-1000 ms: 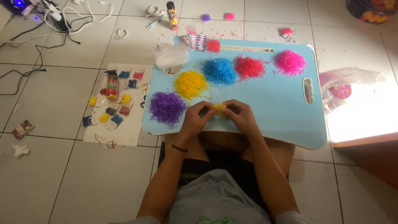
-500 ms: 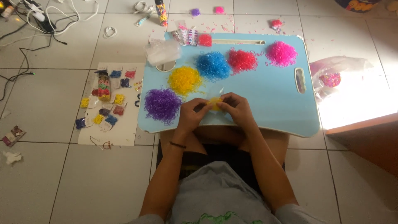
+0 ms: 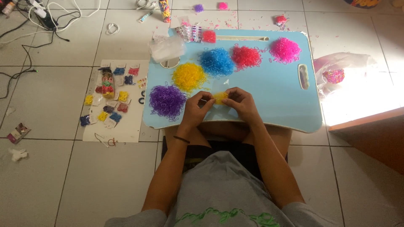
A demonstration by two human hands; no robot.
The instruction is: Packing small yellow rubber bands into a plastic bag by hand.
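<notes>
I pinch the small clear packet of yellow bands between my left hand and right hand, low over the blue counter, gripping evenly so nothing spills.

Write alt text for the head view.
Both hands, left hand and right hand, pinch a small yellow bundle over a light blue lap tray holding purple, yellow, blue, red and pink piles of tiny bands. Small filled bags lie on the tiled floor beside it.
</notes>
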